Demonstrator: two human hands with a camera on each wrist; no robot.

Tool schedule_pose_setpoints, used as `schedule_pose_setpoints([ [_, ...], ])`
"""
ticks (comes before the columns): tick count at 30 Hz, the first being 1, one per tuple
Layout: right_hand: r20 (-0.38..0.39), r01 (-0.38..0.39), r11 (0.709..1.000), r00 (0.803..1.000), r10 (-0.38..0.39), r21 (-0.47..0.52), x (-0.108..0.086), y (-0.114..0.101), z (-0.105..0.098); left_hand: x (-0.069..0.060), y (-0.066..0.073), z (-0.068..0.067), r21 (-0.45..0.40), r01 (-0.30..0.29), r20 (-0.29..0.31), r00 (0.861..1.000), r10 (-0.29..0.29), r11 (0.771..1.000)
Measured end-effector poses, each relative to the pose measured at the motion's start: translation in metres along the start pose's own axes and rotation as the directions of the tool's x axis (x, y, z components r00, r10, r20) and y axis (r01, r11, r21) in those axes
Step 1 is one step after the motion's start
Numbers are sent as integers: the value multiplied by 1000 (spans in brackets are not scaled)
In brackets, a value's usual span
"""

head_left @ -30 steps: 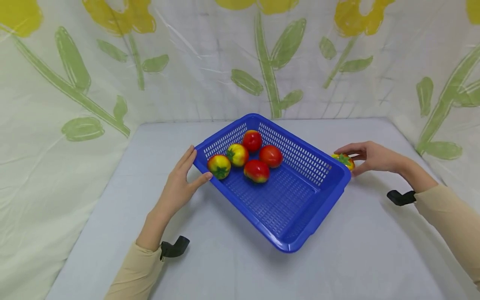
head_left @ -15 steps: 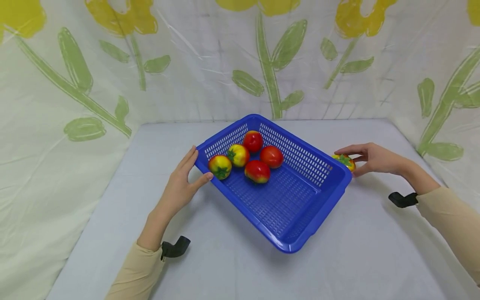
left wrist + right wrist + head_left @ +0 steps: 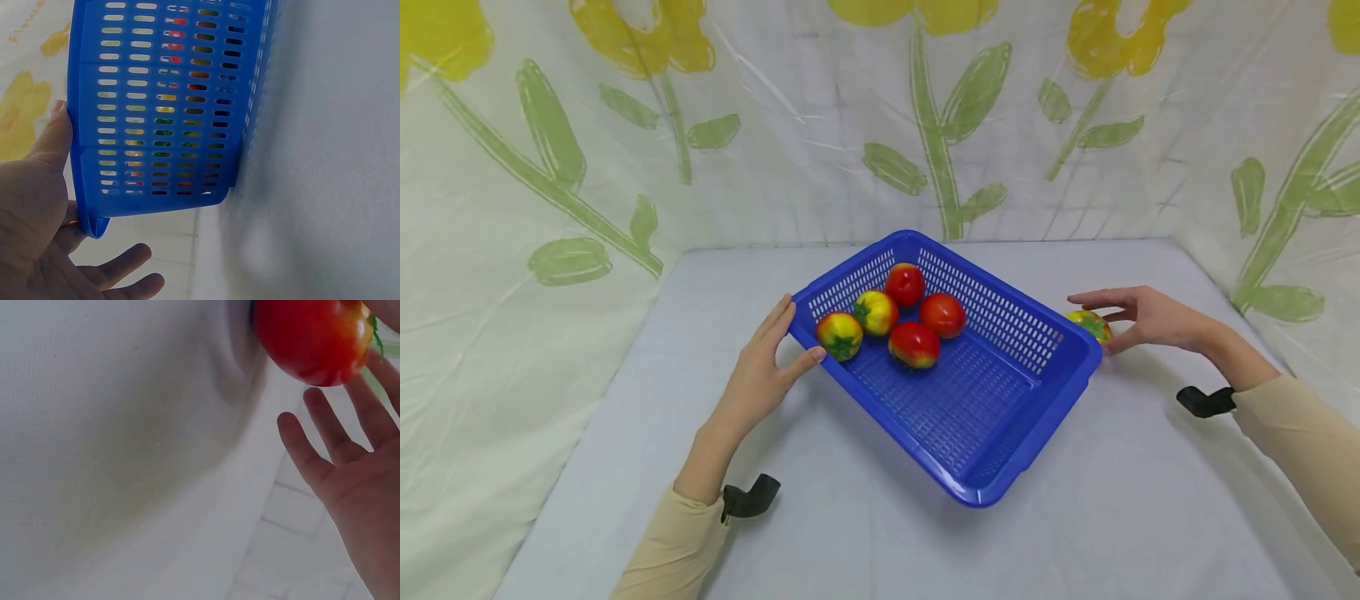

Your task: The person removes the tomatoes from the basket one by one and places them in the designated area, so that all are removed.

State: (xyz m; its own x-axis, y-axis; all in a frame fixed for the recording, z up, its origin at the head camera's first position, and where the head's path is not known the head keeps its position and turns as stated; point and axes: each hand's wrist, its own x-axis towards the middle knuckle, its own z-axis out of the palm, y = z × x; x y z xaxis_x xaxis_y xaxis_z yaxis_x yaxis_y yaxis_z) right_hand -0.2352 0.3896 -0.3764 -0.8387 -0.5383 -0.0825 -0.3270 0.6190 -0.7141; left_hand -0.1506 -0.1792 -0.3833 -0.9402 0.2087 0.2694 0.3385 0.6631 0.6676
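Observation:
My left hand (image 3: 760,362) grips the left corner of a blue plastic basket (image 3: 1022,458), with its thumb on the near rim and fingers at the short side. In the left wrist view, the thumb lies along the rim of the basket (image 3: 150,203), and two fingers stick out past the corner. Beyond the basket's right end, my right hand (image 3: 1157,319) is around a red and yellow tomato (image 3: 1090,323), partly hidden by the rim. A slim gap shows under the index finger. In the right wrist view, the fingers are spread, fairly straight, near the red tomato (image 3: 312,337).
Several red and yellow tomatoes lie together in the basket's left part, including a red tomato (image 3: 914,344) and a yellow one (image 3: 839,335). The basket stands diagonally on a white-covered table (image 3: 625,417). Behind it hangs a flower-patterned curtain (image 3: 790,150).
The right index finger has lifted slightly off the tomato, leaving a small gap. The left hand and the basket have stayed in place.

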Motion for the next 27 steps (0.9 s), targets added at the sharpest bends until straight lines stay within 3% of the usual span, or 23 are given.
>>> schedule_pose_setpoints([
  [4, -46, -30, 1000, 998, 31, 3, -5, -2, -7, 0, -1, 0, -6, 1, -1, 1000, -1, 1000],
  [10, -105, 7, 996, 994, 2, 89, -13, -5, -22, 0, -1, 1, -3, 8, 4, 1000, -8, 1000],
  [19, -175, 13, 989, 985, 13, 147, -19, -35, -28, 1, 0, 1, -6, 3, -3, 1000, -3, 1000],
  [27, -212, 90, 989, 975, -64, 116, -19, -60, -31, 1, -1, 1, -12, 10, 0, 1000, -10, 1000],
])
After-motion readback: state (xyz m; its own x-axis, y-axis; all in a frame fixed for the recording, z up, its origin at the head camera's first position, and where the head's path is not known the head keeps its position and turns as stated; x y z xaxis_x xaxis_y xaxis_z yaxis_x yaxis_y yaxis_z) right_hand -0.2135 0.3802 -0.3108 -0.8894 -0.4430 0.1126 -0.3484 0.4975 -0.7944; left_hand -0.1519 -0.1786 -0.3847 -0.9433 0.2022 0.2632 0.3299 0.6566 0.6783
